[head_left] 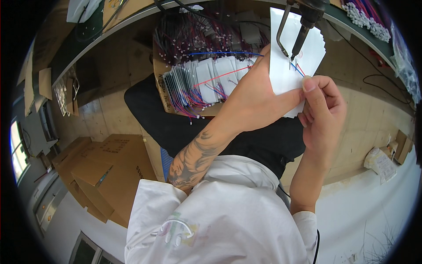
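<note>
My left hand (pixel 250 97) grips a fanned stack of flat white panels (pixel 281 79), held up under a soldering iron (pixel 303 37). Beside the iron a thin bent metal tube (pixel 281 33) comes down; both tips end close to small metal tabs on the top panel. Whether the iron touches a tab, I cannot tell. Thumb and forefinger of my right hand (pixel 323 103) pinch a thin blue wire (pixel 297 69) and a red wire (pixel 300 69) at the panel's edge. Longer stretches of blue and red wire show left of my left hand, over an open carton.
The open carton (pixel 160 94) below holds rows of white panels (pixel 206 75) with wires and dark bundles of wire. A bench edge (pixel 132 20) curves across the top, with white-ended wires (pixel 367 22) at right. Large brown cartons (pixel 110 171) stand lower left; a white bag (pixel 380 163) lies right.
</note>
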`<act>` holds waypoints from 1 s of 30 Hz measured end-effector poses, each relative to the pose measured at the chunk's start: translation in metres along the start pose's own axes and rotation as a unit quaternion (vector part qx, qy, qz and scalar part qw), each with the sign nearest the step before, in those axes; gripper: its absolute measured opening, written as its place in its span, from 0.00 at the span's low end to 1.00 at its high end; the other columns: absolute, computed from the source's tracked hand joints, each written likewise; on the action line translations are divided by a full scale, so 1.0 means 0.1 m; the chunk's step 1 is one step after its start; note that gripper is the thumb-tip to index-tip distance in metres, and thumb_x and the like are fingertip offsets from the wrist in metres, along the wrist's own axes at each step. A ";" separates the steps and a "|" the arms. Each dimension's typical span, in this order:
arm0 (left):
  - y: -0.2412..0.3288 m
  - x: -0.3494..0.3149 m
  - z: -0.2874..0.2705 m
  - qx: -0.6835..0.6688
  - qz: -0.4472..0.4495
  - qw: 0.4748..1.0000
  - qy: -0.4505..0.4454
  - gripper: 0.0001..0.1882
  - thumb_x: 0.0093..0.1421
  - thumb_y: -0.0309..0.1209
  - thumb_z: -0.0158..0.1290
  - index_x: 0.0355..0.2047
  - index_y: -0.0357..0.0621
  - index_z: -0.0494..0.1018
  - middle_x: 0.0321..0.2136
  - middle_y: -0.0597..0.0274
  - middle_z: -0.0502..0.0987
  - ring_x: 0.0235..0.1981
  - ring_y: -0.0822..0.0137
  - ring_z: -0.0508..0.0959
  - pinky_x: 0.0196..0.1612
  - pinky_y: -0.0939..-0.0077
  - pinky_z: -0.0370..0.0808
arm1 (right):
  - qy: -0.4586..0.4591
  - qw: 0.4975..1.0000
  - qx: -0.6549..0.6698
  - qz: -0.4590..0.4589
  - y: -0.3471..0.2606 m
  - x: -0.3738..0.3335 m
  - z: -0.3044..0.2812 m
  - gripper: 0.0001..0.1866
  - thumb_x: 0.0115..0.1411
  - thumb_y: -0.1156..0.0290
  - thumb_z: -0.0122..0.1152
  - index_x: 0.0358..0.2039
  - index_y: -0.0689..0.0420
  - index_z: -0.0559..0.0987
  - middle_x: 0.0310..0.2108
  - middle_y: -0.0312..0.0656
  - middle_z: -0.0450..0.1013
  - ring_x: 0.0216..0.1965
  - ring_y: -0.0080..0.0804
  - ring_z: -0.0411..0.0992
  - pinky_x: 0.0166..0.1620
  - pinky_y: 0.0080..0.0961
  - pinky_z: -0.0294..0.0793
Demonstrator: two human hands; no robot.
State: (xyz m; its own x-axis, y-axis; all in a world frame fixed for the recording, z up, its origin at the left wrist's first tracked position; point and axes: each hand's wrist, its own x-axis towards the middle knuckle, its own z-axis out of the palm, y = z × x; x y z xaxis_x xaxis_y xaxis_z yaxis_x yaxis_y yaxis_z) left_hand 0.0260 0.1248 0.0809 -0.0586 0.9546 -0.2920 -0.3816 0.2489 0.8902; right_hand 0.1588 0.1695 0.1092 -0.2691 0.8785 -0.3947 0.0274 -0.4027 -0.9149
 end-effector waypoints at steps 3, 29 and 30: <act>0.00 0.00 0.00 -0.005 0.003 1.000 -0.006 0.29 0.49 0.28 0.57 0.51 0.36 0.62 0.47 0.54 0.65 0.47 0.63 0.70 0.47 0.70 0.70 | 0.001 1.000 -0.004 0.000 0.01 0.00 0.00 0.08 0.54 0.69 0.63 0.28 0.60 0.75 0.18 0.31 0.70 0.14 0.08 0.56 0.15 0.09 0.51; -0.50 -0.18 -0.21 -0.215 -0.035 0.975 -0.034 0.32 0.47 0.26 0.61 0.53 0.36 0.62 0.45 0.57 0.72 0.46 0.67 0.73 0.48 0.73 0.71 | 0.042 0.954 -0.234 -0.181 0.40 -0.13 0.12 0.07 0.61 0.72 0.53 0.33 0.63 0.69 0.15 0.34 0.66 0.17 0.12 0.58 0.20 0.11 0.55; -0.53 -0.20 -0.23 -0.201 -0.033 0.979 -0.033 0.34 0.47 0.27 0.62 0.53 0.36 0.61 0.45 0.56 0.72 0.46 0.67 0.72 0.48 0.73 0.71 | 0.049 0.941 -0.254 -0.219 0.45 -0.13 0.10 0.08 0.61 0.72 0.53 0.34 0.63 0.68 0.16 0.33 0.65 0.17 0.12 0.57 0.20 0.11 0.55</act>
State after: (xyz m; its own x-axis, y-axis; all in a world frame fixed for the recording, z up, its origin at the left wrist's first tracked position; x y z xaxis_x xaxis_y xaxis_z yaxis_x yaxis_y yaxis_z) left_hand 0.0260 0.0885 0.0311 0.0329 0.9503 -0.3096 -0.7152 0.2388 0.6569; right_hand 0.1536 0.1370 0.0746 -0.2726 0.9610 0.0468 0.3982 0.1570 -0.9038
